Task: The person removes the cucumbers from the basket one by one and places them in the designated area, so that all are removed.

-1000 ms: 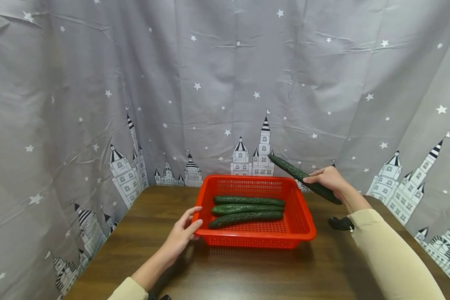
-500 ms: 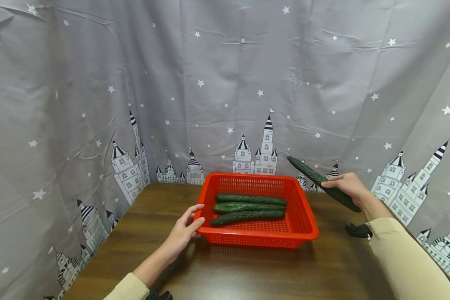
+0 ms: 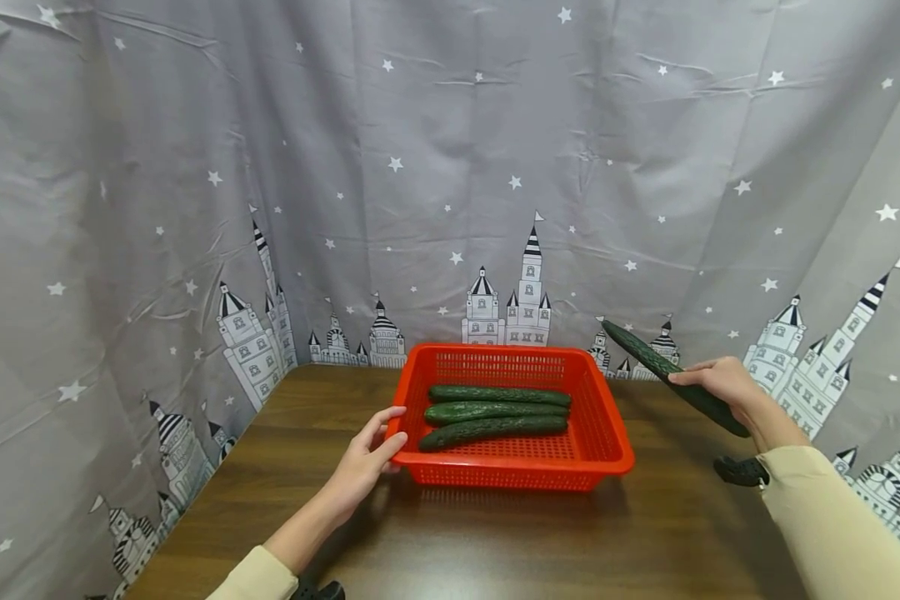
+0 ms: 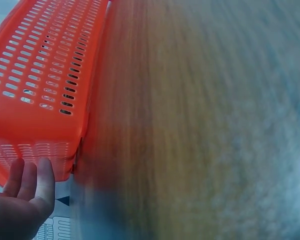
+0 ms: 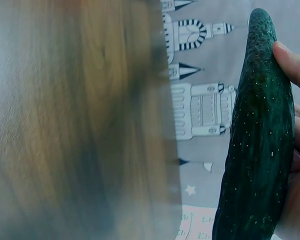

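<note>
A long dark-green cucumber (image 3: 648, 358) is held in the air by my right hand (image 3: 727, 387), to the right of a red plastic basket (image 3: 600, 400). It slants, its far tip up and left. In the right wrist view, thumb and fingers grip the cucumber (image 5: 260, 135) from the side. My left hand (image 3: 363, 450) holds the left rim of the basket. In the left wrist view, several fingers (image 4: 27, 180) lie against the slotted wall of the basket (image 4: 50, 120). Inside lie three cucumbers side by side: a back one (image 3: 498, 395), a middle one (image 3: 495, 412) and a front one (image 3: 495, 432).
The basket stands on a brown wooden table (image 3: 510, 542). A grey curtain (image 3: 450, 167) printed with stars and castles hangs behind the table and along its sides. A black strap piece (image 3: 741, 471) sits at my right wrist.
My right hand has carried its cucumber rightward and slightly down, away from the basket. My left hand stays on the rim, and the three cucumbers inside have not moved.
</note>
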The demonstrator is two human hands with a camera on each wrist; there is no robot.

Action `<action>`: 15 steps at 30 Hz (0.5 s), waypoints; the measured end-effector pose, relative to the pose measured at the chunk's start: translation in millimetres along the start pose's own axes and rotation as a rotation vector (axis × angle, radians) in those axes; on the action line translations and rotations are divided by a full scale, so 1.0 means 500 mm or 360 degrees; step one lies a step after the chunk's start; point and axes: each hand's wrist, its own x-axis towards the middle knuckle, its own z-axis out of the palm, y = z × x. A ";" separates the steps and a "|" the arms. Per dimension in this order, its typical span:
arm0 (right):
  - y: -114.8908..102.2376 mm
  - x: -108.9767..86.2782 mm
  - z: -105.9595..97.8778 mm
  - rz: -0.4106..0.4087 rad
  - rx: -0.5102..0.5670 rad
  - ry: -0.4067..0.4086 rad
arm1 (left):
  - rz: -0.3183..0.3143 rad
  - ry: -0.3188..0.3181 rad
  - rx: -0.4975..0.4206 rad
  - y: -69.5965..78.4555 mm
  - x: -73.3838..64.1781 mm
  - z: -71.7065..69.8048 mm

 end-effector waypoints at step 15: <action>0.072 -0.020 -0.012 0.0091 -0.0042 0.0076 | 0.0004 0.0000 0.0000 0.003 -0.001 0.001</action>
